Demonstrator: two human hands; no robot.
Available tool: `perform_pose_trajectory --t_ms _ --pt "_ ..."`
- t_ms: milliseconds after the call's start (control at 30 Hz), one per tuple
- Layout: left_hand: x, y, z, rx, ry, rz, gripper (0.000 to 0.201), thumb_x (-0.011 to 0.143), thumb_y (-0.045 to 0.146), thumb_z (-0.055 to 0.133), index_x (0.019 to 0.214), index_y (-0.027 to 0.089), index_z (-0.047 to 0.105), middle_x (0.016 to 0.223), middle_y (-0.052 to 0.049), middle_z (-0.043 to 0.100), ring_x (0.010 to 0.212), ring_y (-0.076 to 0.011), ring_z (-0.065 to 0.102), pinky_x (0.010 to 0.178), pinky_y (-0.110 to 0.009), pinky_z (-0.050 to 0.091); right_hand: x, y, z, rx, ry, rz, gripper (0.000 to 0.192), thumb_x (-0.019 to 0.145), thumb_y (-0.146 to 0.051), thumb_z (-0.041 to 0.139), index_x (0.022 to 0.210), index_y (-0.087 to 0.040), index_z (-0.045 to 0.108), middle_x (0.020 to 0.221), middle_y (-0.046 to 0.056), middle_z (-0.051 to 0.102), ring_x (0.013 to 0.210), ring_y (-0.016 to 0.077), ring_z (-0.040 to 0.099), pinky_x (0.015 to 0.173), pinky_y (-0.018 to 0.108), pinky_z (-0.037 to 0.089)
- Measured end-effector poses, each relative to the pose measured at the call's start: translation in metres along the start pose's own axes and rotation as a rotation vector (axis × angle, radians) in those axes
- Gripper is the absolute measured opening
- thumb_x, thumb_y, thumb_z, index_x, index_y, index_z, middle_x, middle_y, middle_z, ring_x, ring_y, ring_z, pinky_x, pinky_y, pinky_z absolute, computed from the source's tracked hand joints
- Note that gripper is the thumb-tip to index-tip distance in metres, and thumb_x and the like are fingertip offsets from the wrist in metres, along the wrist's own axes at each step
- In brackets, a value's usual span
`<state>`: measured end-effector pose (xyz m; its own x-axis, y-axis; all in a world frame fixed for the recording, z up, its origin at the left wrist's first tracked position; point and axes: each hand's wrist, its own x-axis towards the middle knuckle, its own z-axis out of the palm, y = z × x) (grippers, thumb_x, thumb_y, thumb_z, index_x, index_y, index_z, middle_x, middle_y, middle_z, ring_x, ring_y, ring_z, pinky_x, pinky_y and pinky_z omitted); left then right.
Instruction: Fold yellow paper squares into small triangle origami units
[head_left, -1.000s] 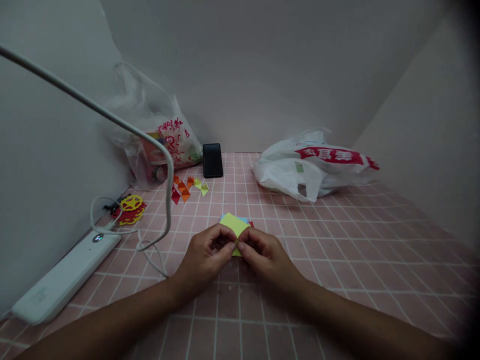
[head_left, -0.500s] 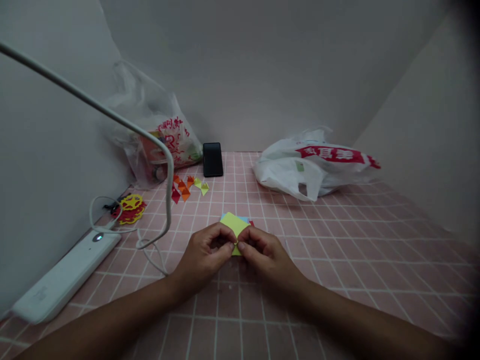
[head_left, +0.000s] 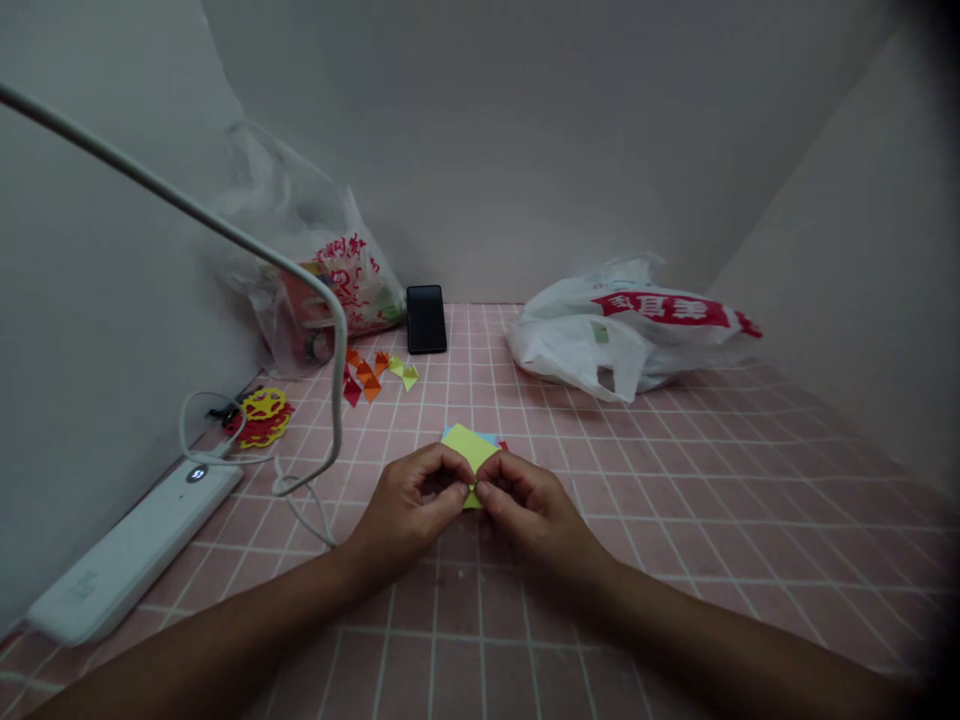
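Note:
My left hand (head_left: 416, 500) and my right hand (head_left: 529, 505) meet at the middle of the table, thumbs and forefingers closed in a pinch. Between the fingertips is a bit of yellow paper (head_left: 472, 488), mostly hidden. Just behind and under them lies a square yellow sheet of paper (head_left: 469, 447), with light blue paper (head_left: 490, 439) and a red edge (head_left: 503, 446) peeking out beneath it. Whether the pinched bit belongs to that sheet I cannot tell.
Several folded orange, red and yellow paper pieces (head_left: 367, 378) lie farther back, near a black phone (head_left: 426, 320). Plastic bags stand at back left (head_left: 352, 280) and right (head_left: 585, 340). On the left are a white device (head_left: 135, 550), a cable (head_left: 335, 400) and yellow-red cutouts (head_left: 262, 420).
Hardly anything differs. Both hands keep the same pinch over the yellow paper, with only a tiny shift at the fingertips.

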<state>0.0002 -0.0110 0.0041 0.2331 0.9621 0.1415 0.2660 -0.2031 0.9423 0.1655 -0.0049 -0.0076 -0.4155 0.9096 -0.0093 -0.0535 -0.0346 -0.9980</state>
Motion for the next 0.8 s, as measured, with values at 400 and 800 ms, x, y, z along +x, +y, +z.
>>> perform_pose_trajectory --t_ms 400,800 --pt "0.0010 -0.0005 0.0010 -0.064 0.007 0.009 0.005 0.081 0.020 0.060 0.081 0.015 0.063 0.078 -0.002 0.063 0.074 -0.0150 0.059 0.068 -0.027 0.048 0.0014 0.0007 -0.0006 0.005 0.011 -0.019 0.017 0.084 -0.031 0.057 0.073 -0.019 0.050 0.062 -0.003 0.050 0.054 0.0104 0.045 0.052 0.025 0.034" --pt "-0.0009 -0.0034 0.0038 -0.070 0.056 -0.014 0.005 0.081 0.019 0.060 0.085 0.018 0.056 0.077 0.000 0.060 0.071 -0.0133 0.058 0.066 -0.025 0.047 0.0014 0.0006 -0.0031 -0.055 -0.040 -0.042 0.017 0.087 -0.033 0.053 0.077 -0.019 0.052 0.066 -0.002 0.051 0.059 0.0123 0.047 0.056 0.026 0.036"
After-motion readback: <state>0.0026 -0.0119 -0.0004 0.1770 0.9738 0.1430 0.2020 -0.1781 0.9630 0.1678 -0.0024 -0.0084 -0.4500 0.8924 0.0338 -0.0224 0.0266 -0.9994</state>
